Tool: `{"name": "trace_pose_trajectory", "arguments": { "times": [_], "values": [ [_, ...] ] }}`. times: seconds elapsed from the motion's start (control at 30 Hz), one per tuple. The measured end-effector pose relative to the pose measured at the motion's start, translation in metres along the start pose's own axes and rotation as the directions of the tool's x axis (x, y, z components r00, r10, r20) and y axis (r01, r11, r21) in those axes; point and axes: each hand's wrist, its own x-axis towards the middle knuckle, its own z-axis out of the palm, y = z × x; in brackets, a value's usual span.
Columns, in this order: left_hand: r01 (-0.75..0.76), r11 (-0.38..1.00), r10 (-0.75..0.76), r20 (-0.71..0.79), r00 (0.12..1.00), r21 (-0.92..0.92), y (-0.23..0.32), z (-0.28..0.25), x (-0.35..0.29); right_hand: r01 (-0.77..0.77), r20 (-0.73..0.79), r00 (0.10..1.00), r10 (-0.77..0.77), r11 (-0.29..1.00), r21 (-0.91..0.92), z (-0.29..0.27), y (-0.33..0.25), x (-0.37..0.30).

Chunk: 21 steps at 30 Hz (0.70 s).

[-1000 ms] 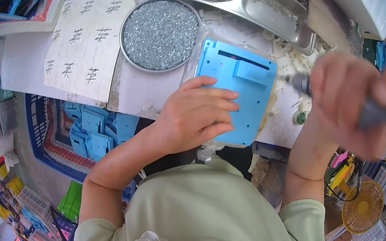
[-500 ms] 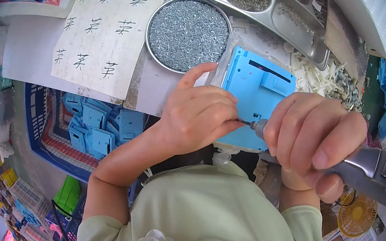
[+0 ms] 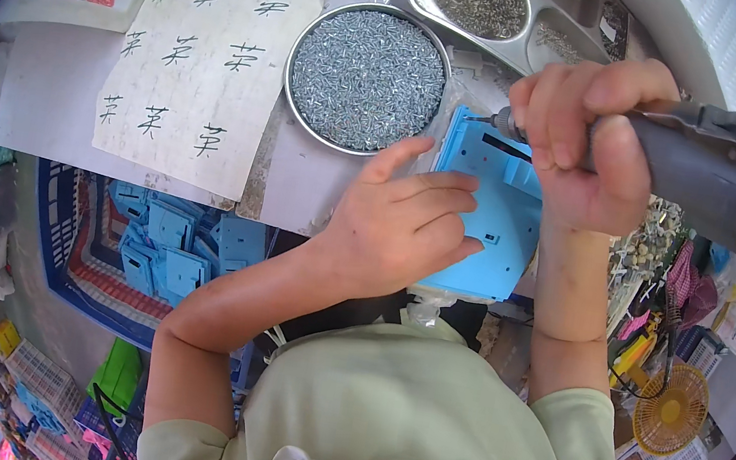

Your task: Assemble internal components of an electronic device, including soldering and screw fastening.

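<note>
A flat light-blue plastic case (image 3: 501, 251) lies on the bench in front of me, with a dark slot near its far edge. My right hand (image 3: 585, 134) is wrapped round a dark grey electric screwdriver (image 3: 723, 176). The tool is tilted, and its bit points at the case's far left corner; whether it touches a screw there is too small to tell. My left hand (image 3: 403, 221) is over the case's left edge, fingers stretched and thumb apart, with nothing visible in it. Just beyond it, a round metal bowl (image 3: 290, 73) is full of small silvery screws (image 3: 367, 81).
Behind the case is a metal compartment tray (image 3: 521, 54) with small metal parts. A sheet of paper with handwritten characters (image 3: 195, 77) lies at left. Below the bench's left side, a blue basket (image 3: 59, 263) holds several blue cases (image 3: 178, 243). A yellow fan (image 3: 672, 410) is at right.
My right hand has carried the screwdriver away from me, from the case's middle left to its far left corner. My left hand has come off the bit, its fingers opening.
</note>
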Motion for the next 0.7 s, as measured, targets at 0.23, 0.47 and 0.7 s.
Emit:
{"name": "trace_pose_trajectory", "arguments": {
  "times": [0.23, 0.47, 0.7],
  "values": [
    [0.046, 0.995, -0.046, -0.009, 0.999, 0.086, 0.002, 0.009, -0.011, -0.047, 0.004, 0.999, 0.048, 0.996, -0.076, 0.009, 0.011, -0.001],
    [0.056, 0.990, -0.054, -0.020, 0.998, 0.129, 0.004, 0.009, -0.011, -0.061, -0.020, 0.998, 0.061, 0.998, 0.002, 0.015, -0.016, 0.003],
    [0.053, 0.990, -0.046, -0.053, 0.998, 0.132, 0.004, 0.009, -0.010, -0.109, -0.086, 0.992, 0.094, 0.976, -0.191, 0.032, -0.004, -0.017]
  ]
}}
